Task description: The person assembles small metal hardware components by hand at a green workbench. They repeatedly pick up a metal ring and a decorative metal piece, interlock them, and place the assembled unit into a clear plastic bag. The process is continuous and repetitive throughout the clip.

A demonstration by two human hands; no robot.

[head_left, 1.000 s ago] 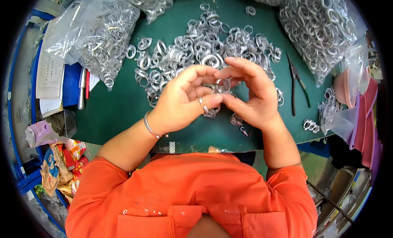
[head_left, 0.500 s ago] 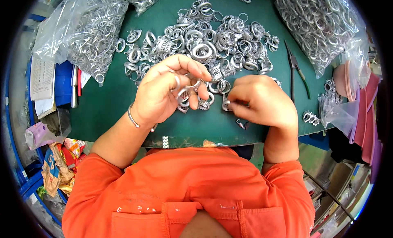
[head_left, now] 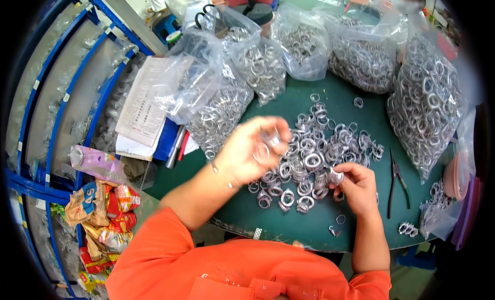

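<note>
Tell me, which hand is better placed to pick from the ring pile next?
Probably the right hand: its fingertips pinch a metal ring at the right side of the ring pile. The left hand, toward the pile's left, holds blurred metal pieces.

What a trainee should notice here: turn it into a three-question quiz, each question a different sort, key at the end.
1. True or false: the right hand holds a silver ring-shaped piece.
2. Fill in: the pliers lie to the person's ____ of the pile of silver pieces.
3. Choose: what holds more silver pieces beyond the pile? (a) clear bags (b) wooden crates (c) glass jars

Key: 1 true; 2 right; 3 a.
</note>
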